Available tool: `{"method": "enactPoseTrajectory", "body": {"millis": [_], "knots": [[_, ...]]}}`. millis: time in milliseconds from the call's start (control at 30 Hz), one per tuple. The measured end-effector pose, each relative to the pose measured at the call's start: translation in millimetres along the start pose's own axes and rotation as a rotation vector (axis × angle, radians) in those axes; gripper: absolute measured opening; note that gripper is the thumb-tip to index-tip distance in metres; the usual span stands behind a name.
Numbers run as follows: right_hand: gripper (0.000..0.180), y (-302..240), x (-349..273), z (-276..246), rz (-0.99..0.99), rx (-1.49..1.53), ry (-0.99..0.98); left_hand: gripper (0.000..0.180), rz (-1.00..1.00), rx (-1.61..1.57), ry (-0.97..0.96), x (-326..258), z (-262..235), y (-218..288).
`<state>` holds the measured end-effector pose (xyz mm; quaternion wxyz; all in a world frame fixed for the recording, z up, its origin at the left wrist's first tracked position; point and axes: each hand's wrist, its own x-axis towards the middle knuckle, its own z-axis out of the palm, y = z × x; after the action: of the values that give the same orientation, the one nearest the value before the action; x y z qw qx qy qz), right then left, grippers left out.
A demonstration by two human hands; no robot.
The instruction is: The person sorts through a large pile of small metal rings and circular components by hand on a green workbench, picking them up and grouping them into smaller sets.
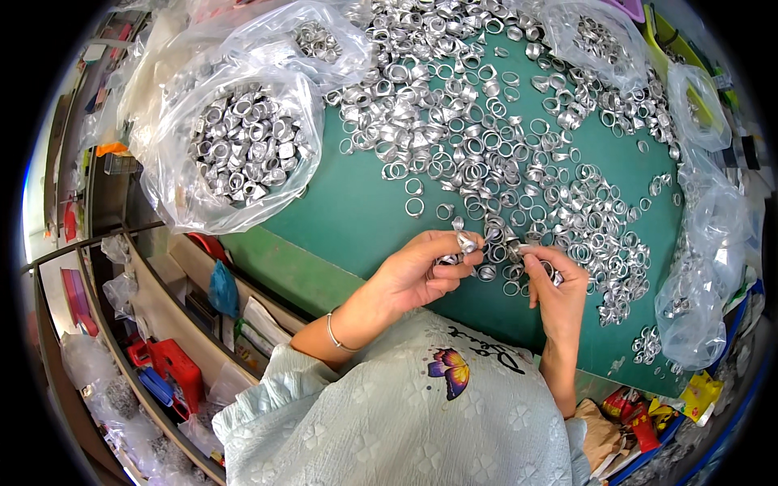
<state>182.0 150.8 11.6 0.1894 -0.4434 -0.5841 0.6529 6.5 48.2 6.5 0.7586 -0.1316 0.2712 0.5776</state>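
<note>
My left hand (421, 271) is closed around several silver metal rings, with one ring (466, 241) pinched at its fingertips. My right hand (555, 283) pinches another small silver ring (523, 251) close beside the left fingertips and has more rings tucked in its palm. Both hands hover over the near part of a green table mat (356, 211). A wide scatter of loose silver rings (502, 162) covers the mat beyond and beside the hands. A thin bracelet sits on my left wrist.
An open clear plastic bag full of silver rings (243, 146) stands at the left. More clear bags (697, 267) with rings lie along the right edge and at the back. Shelves with red tools (170, 364) sit lower left.
</note>
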Motion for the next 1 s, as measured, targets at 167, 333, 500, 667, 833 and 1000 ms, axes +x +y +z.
{"method": "enactPoseTrajectory", "body": {"millis": [167,333,500,667,833,1000], "knots": [[0.010,-1,0,1,0.032,0.026,-0.010,0.016,0.110,0.113,-0.038,-1,-6,-4],[0.009,1,4,-7,0.085,0.002,-0.064,0.021,0.236,0.206,-0.200,-10,-12,-1],[0.011,-2,26,1,-0.276,-0.302,0.027,0.040,0.286,0.386,0.026,-2,-20,6],[0.015,-17,52,30,-0.561,-0.768,0.102,0.022,0.580,0.873,0.150,7,-8,12],[0.016,-13,69,47,-0.506,-1.087,0.051,0.029,0.624,0.604,0.027,9,-11,11],[0.008,-4,69,32,-0.519,-0.660,-0.040,0.035,0.457,0.249,-0.099,9,-29,15]]}}
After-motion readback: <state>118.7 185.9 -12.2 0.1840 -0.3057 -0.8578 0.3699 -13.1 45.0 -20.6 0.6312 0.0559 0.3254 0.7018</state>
